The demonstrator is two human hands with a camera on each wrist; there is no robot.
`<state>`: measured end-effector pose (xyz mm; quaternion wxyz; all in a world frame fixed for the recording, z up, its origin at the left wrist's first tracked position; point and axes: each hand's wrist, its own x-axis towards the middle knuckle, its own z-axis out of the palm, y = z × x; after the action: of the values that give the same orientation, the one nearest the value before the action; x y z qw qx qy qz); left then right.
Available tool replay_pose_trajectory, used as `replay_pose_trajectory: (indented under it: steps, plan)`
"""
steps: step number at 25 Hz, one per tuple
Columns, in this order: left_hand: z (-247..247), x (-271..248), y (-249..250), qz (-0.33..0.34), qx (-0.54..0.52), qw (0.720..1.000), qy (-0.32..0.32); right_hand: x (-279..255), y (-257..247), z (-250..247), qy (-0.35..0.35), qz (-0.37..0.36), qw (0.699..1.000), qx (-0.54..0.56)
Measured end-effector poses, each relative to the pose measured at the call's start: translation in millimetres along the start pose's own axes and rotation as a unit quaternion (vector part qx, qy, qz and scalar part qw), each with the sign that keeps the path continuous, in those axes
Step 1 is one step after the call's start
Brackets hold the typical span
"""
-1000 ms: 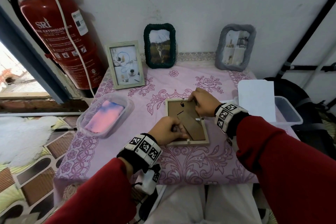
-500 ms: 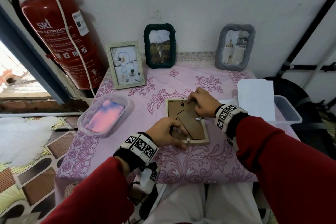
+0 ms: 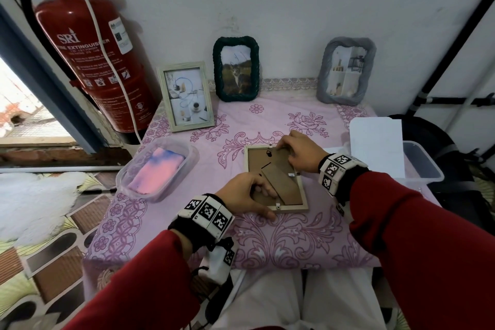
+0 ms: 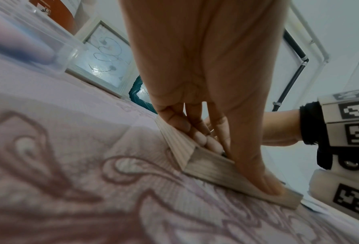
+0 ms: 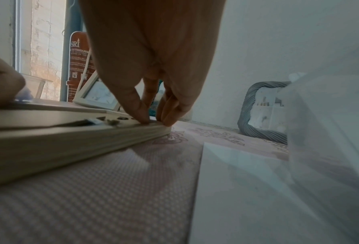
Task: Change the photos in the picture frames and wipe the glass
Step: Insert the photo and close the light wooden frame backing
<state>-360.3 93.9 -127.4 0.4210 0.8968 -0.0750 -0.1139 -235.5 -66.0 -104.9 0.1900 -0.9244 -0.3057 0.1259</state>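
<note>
A pale wooden picture frame (image 3: 292, 207) lies face down on the pink tablecloth, its brown backing and folded stand (image 3: 281, 182) facing up. My left hand (image 3: 257, 195) holds its near left corner: the thumb stretches along the near rail, and the curled fingers (image 4: 197, 137) press on the backing inside the rim. At the far right corner my right hand (image 3: 288, 151) pinches the far rail, fingertips (image 5: 142, 115) on top of the frame (image 5: 49, 137). Whatever lies under the backing is hidden.
Three frames stand along the wall: pale wood (image 3: 186, 95), dark green (image 3: 236, 68), grey (image 3: 345, 69). A clear container (image 3: 192, 150) at left holds a pink cloth (image 3: 158, 169). White sheets (image 3: 376, 144) rest on a clear tub (image 3: 426, 169) at right. A fire extinguisher (image 3: 88, 48) stands far left.
My left hand has slid toward the frame's near left corner and its thumb now lies along the near rail. The right hand has stayed at the far right corner.
</note>
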Motion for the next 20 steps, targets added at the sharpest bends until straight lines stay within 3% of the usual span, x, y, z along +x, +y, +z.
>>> replay_pose_trajectory:
  steps: [2, 7, 11, 15, 17, 20]
  plan:
    - [-6, 0, 1, -0.011, -0.049, 0.998, 0.034, -3, 3, -5, -0.003, -0.005, 1.0, 0.01]
    - [-18, 1, -6, -0.076, -0.034, 0.967, 0.242, -16, 1, 0, -0.01, -0.013, 0.999, 0.028]
    - [-11, -3, -14, -0.171, 0.013, 0.965, 0.2, -29, -8, 13, 0.048, -0.019, 0.997, 0.055]
    - [-7, -2, -14, -0.184, 0.056, 0.967, 0.167, -38, -12, 20, 0.04, -0.027, 0.996, 0.075]
    - [-7, -1, -7, -0.172, 0.038, 0.973, 0.147, -40, -11, 20, 0.038, -0.023, 0.994, 0.104]
    - [-3, -1, -2, -0.159, -0.088, 0.964, 0.194, -44, -15, 21, 0.046, -0.008, 0.988, 0.149]
